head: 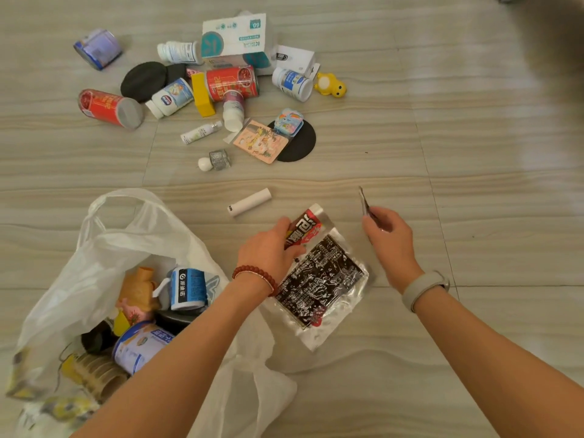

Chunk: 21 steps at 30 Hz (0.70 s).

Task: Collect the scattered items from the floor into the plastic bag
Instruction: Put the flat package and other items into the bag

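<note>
We saw a pale tiled floor (474,153) bearing an open plastic bag (104,248), a black foil packet (322,286), a white tube (249,202), and a far heap of cans and bottles (202,80).

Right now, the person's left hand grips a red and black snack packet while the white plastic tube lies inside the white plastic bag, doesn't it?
Not quite. The head view shows the white plastic tube lying on the tiled floor, outside the white plastic bag. The rest holds: the left hand grips the red and black snack packet.
</note>
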### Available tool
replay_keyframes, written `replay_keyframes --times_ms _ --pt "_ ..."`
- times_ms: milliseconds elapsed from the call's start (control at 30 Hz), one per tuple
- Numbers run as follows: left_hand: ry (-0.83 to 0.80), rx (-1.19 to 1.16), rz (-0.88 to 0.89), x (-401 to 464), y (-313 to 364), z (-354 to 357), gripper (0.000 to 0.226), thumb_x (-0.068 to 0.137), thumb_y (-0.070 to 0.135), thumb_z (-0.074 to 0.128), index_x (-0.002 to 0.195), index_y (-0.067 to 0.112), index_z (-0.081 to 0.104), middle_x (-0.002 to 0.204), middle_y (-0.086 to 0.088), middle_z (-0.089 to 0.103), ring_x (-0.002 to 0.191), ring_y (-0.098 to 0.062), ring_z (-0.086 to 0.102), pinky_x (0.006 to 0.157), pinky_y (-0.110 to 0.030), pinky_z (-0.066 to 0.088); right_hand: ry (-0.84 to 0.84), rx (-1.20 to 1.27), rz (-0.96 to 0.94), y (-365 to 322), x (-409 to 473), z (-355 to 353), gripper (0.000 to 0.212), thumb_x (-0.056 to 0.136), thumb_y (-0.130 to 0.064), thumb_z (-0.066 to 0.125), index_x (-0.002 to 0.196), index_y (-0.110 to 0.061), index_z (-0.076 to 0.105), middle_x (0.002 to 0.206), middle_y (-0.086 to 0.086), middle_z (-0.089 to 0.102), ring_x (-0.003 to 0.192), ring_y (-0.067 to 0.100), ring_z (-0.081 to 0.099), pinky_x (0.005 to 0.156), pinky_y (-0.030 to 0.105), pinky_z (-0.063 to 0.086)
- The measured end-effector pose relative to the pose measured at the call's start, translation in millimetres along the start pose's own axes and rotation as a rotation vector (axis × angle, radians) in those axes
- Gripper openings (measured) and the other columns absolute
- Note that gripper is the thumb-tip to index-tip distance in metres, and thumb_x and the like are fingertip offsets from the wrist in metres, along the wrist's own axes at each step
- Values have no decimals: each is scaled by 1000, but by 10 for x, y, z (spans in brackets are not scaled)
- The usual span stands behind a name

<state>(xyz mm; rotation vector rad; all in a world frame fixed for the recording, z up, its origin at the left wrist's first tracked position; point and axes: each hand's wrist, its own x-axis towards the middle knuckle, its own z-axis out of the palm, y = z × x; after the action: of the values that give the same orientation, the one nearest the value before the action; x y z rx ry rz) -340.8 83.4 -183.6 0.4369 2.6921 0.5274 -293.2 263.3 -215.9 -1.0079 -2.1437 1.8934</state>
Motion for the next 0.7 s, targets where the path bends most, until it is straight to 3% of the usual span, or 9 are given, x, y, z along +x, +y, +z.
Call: replay_keyframes --times_ms 100,200,233,300,367,467,567,633,700 --pt "132 -223 56 -89 81 -318 27 83 35 61 97 15 49 85 -1 66 78 -25 61 64 -34 49 61 19 -110 -330 -143 111 30 86 -20 56 115 -16 56 119 3 57 112 16 52 102 35 43" --pt "305 -400 51 -203 119 -716 24 80 30 65 87 18 46 71 9 55 71 -18 56 59 -29 42 103 -38 -316 -715 -301 287 30 85 -22 57 114 -22 55 116 -6 49 117 12 43 98 16 41" --pt "353 -431 46 -255 102 -862 26 79 29 67 87 18 45 69 10 53 68 -16 54 59 -28 41 111 -70 -398 -863 -357 350 30 85 -22 57 115 -24 54 114 -8 47 117 11 41 99 16 39" --pt "398 -452 15 -390 -30 -1138 29 78 27 68 88 17 44 68 14 50 62 -7 49 55 -22 38 100 -114 -538 -1127 -477 483 33 84 -23 57 116 -28 52 113 -9 46 115 11 38 103 34 39" --pt "369 -452 -51 -571 -290 -1384 30 76 25 70 91 18 45 72 12 52 65 -8 50 59 -22 39 48 -175 -610 -1315 -608 639 38 83 -23 58 121 -22 51 118 -1 49 116 17 39 103 40 36" --pt "180 -488 -207 -932 -817 -1622 37 74 21 73 106 17 54 87 -1 63 78 -22 60 76 -32 49 -89 -311 -670 -1451 -833 931 42 81 -26 59 121 -16 51 120 7 53 115 26 43 98 38 34" --pt "-12 -439 -372 -1304 -1294 -1549 51 71 22 75 118 18 56 92 -2 65 77 -18 62 76 -29 50 -272 -446 -680 -1421 -1063 1233 43 81 -28 60 122 -18 51 122 6 53 116 26 43 99 39 34" --pt "-24 -384 -417 -1460 -1497 -1354 56 70 23 75 122 19 54 99 -2 66 84 -17 61 79 -28 49 -414 -533 -613 -1340 -1224 1396 43 83 -28 58 124 -20 49 126 4 51 120 23 40 103 40 33" --pt "48 -185 -399 -1559 -1609 -1129 61 75 28 70 130 22 45 116 -3 60 99 -20 58 86 -29 48 -540 -643 -586 -1218 -1372 1511 45 83 -32 57 126 -21 47 128 3 50 121 20 39 105 40 32"
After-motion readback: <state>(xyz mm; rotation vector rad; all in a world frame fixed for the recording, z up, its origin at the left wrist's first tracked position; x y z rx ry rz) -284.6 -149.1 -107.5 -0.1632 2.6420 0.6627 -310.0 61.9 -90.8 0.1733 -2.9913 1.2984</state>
